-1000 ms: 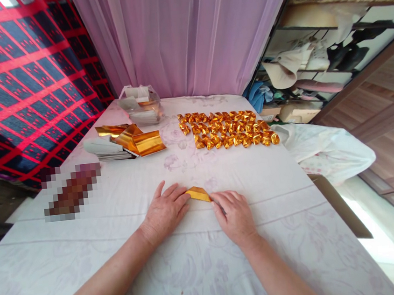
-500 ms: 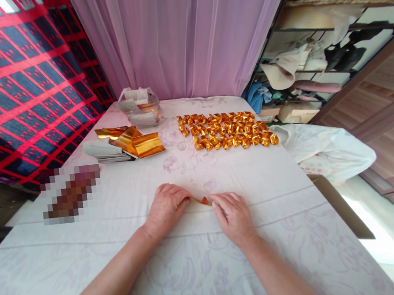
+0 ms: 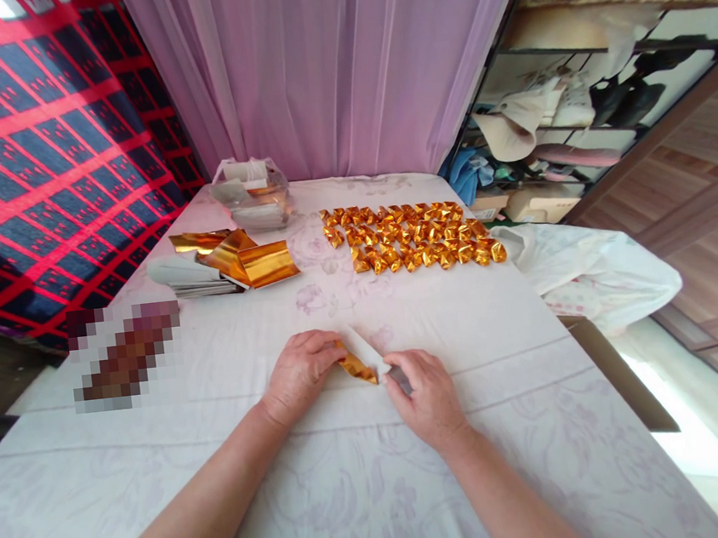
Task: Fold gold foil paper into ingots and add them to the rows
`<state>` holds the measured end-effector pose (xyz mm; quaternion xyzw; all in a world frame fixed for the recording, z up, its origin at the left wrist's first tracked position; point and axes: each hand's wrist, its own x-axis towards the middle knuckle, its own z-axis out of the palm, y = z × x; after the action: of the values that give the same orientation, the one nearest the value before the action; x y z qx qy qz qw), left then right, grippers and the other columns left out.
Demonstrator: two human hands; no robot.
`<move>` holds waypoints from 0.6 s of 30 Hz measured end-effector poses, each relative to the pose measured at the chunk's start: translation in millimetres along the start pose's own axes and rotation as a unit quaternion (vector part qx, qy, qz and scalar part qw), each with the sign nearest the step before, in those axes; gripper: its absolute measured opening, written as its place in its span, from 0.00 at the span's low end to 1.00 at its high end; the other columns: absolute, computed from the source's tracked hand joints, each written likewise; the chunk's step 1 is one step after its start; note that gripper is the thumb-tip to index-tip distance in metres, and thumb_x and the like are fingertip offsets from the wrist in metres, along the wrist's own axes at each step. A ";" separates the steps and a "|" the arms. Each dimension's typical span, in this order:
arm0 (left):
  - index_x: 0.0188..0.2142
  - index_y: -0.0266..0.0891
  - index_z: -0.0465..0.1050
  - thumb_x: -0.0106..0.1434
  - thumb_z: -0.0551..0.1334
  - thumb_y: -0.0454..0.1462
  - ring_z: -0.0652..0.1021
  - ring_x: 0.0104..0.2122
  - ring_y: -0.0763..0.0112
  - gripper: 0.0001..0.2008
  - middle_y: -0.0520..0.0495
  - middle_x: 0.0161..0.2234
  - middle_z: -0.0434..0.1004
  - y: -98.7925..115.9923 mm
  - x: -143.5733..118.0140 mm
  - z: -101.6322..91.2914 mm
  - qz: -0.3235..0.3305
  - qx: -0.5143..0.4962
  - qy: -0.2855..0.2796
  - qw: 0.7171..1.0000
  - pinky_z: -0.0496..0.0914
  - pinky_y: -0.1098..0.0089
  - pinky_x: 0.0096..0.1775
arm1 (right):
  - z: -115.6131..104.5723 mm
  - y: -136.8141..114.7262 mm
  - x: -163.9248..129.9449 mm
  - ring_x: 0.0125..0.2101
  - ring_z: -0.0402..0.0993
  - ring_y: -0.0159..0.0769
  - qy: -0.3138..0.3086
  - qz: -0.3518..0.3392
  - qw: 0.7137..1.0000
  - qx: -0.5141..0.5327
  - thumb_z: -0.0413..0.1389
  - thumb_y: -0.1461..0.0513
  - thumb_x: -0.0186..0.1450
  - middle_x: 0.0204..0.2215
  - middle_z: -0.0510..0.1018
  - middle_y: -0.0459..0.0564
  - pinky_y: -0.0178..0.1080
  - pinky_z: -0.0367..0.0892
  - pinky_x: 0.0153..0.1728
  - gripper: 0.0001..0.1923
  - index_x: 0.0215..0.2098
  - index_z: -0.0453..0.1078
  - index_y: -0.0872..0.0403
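Gold foil sheets (image 3: pixel 249 262) lie fanned at the left of the tabletop (image 3: pixel 468 326) over a pale stack, with a clear plastic bag (image 3: pixel 253 193) behind them. Nearer the middle, the left hand (image 3: pixel 298 376) pinches one end of a small folded gold paper (image 3: pixel 357 367), its white underside turned up, and the right hand (image 3: pixel 424 396) closes its grip on the other end. Farther back to the right, rows of folded gold pieces (image 3: pixel 410 236) sit well apart from both hands, beside a white cloth (image 3: pixel 596 270).
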<state>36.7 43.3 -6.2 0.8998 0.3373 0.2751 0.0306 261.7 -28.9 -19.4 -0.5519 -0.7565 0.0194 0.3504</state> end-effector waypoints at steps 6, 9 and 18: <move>0.45 0.43 0.78 0.66 0.57 0.30 0.79 0.43 0.62 0.14 0.46 0.44 0.82 4.3 -0.4 -8.0 -0.013 0.020 -0.060 0.998 0.71 0.59 0.45 | 4.0 2.4 -1.7 0.33 0.74 0.38 0.000 -0.003 1.000 -0.012 0.50 0.66 0.67 0.30 0.79 0.47 0.40 0.62 0.38 0.06 0.39 0.68 0.52; 0.49 0.43 0.76 0.67 0.56 0.32 0.77 0.47 0.60 0.15 0.45 0.48 0.80 19.0 -4.5 -13.9 -0.044 0.022 -0.071 0.996 0.69 0.57 0.48 | 2.9 2.2 -1.5 0.33 0.74 0.38 -0.008 -0.003 1.000 -0.013 0.50 0.66 0.67 0.30 0.79 0.47 0.40 0.62 0.38 0.07 0.39 0.69 0.52; 0.47 0.41 0.75 0.67 0.60 0.42 0.76 0.50 0.57 0.12 0.43 0.50 0.79 48.5 -10.8 -6.2 -0.120 -0.020 -0.073 0.990 0.66 0.53 0.53 | 2.9 0.6 -1.9 0.34 0.74 0.38 -0.019 -0.006 1.000 -0.002 0.50 0.66 0.67 0.31 0.80 0.48 0.41 0.63 0.38 0.07 0.39 0.69 0.51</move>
<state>55.4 -1.6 5.5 0.8696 0.4342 0.2097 0.1060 260.8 -29.3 -22.8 -0.5481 -0.7660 0.0259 0.3349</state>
